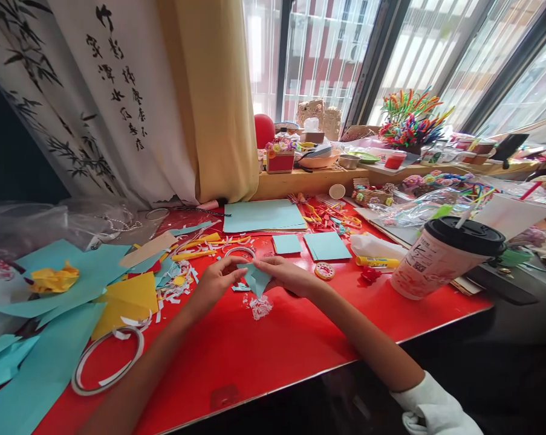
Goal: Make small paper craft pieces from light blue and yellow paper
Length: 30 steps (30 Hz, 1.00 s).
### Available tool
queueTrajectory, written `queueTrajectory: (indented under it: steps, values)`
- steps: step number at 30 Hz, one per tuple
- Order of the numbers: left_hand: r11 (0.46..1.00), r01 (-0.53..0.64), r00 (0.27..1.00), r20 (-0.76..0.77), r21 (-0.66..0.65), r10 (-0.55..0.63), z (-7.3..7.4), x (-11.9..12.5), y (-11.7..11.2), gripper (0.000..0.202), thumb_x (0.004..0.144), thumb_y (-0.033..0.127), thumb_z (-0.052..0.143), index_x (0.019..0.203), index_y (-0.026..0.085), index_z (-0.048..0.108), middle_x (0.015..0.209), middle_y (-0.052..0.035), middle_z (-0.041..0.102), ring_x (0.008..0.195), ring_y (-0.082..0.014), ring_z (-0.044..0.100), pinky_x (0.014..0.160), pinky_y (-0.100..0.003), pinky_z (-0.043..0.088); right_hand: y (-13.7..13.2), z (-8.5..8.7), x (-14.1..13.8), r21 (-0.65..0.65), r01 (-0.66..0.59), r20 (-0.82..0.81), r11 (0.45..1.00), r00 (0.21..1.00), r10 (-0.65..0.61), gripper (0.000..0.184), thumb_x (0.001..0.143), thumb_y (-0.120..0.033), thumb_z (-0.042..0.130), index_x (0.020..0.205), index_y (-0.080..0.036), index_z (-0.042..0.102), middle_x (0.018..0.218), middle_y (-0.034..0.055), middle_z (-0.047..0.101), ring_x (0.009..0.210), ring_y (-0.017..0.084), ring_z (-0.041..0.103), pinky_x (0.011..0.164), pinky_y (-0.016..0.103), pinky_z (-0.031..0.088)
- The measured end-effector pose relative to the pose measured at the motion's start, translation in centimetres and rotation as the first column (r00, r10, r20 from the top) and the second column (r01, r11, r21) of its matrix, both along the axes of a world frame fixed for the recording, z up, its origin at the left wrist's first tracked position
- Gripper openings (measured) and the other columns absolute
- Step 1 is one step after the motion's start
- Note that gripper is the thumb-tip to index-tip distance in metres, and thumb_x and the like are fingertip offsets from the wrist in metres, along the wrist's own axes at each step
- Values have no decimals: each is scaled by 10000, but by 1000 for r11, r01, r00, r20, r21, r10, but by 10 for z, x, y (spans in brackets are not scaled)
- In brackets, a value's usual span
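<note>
The left hand [221, 281] and right hand [284, 276] pinch a small blue paper [257, 281] between them, over the red counter [295, 338] (a little heap of pale scraps [260, 309] lies close by).

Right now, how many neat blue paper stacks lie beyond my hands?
3: the large stack at the back, the small stack just in front of it, and the medium stack right of the small one. More could be hidden.
</note>
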<state>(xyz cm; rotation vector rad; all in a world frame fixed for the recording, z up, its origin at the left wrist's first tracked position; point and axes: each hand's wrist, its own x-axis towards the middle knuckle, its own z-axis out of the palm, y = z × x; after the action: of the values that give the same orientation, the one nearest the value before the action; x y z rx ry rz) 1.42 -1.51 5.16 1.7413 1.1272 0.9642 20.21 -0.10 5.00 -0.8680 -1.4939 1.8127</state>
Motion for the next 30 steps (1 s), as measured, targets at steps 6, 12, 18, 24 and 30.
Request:
queueTrajectory:
  steps: [6,12,18,24,30]
  values:
    - [998,-32,995,94,-50,36,-4,1,3,311,732,371,603,965,164,613,679,-1,599,626,-135,562,630,-255,451,-2,4,-3,97,99,93,990,990,-108,267,607,-276,723,795,-120,617,658,-4,583,595,92,527,566,217,418]
    - [984,20,991,135,-179,5,1,2,0,364,721,342,619,1033,156,643,627,-9,640,603,-146,599,635,-273,486,1,1,2,64,63,40,996,997,-66,238,626,-247,706,810,-114,633,651,-4,589,574,83,531,553,208,417]
    - [984,19,987,158,-174,9,1,2,-2,302,717,300,611,968,147,678,620,-21,653,588,-147,605,625,-280,498,1,2,5,56,-21,-12,998,1000,22,314,740,-405,608,819,-105,655,699,35,605,624,104,573,611,234,464]
    - [989,66,993,108,-135,-51,1,1,-2,305,746,314,574,989,155,668,632,-16,629,616,-138,580,638,-265,478,1,-1,4,92,-18,77,996,997,11,304,715,-372,645,846,-99,660,702,32,604,614,93,543,593,222,444]
    - [998,53,999,11,-15,-53,0,3,-2,274,759,350,558,947,187,671,720,-14,625,667,-140,563,655,-248,473,1,-2,4,110,-40,111,993,993,28,358,752,-451,582,786,-99,641,664,18,572,623,101,551,631,252,465]
